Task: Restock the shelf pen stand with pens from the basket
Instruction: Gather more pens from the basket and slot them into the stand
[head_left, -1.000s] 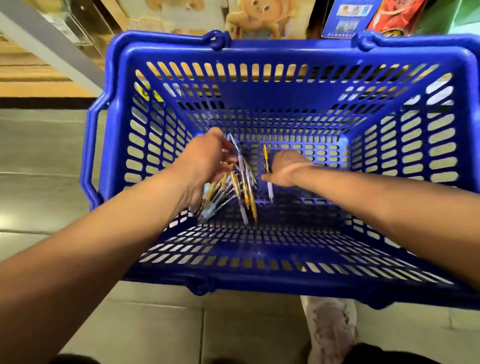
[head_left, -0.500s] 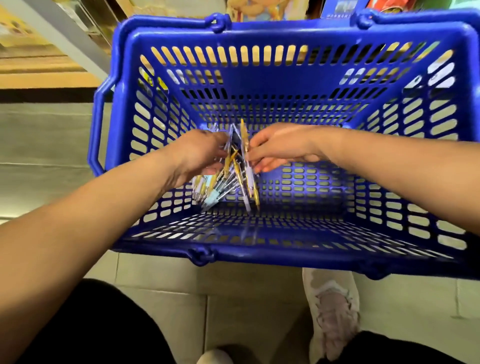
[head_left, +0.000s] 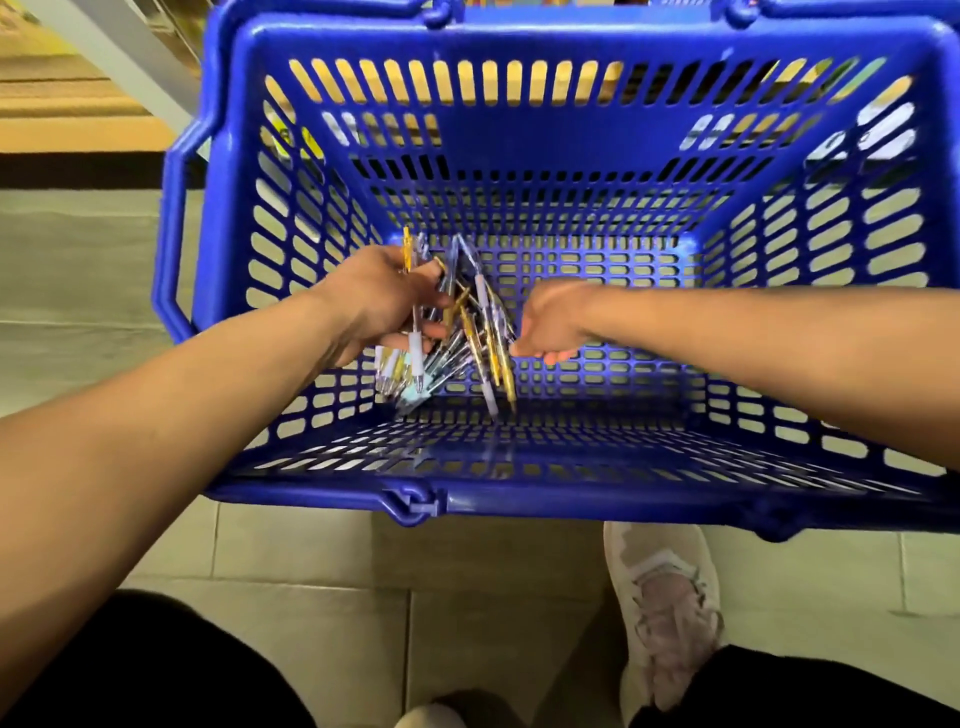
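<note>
A tiled floor (head_left: 311, 561) fills the near part of the view, with a pale sneaker (head_left: 665, 597) planted on it near right. On the floor stands a large blue basket (head_left: 519, 156), slotted on every wall, its handle folded down along the left side. Both bare forearms reach in over its near rim.

The left hand (head_left: 374, 306) is down inside the basket, left of centre, curled tight around a bundle of pens (head_left: 457, 343). The pens are yellow, clear and pale lilac; they splay out of the fist, tips pointing down and toward the near wall, upper ends sticking up past the fingers. Whether the lowest tips touch the basket floor cannot be told.

The right hand (head_left: 550, 322) comes in from the right, fingers bent downward, its fingertips against the right edge of the bundle. Blur hides whether it actually pinches a pen.
</note>
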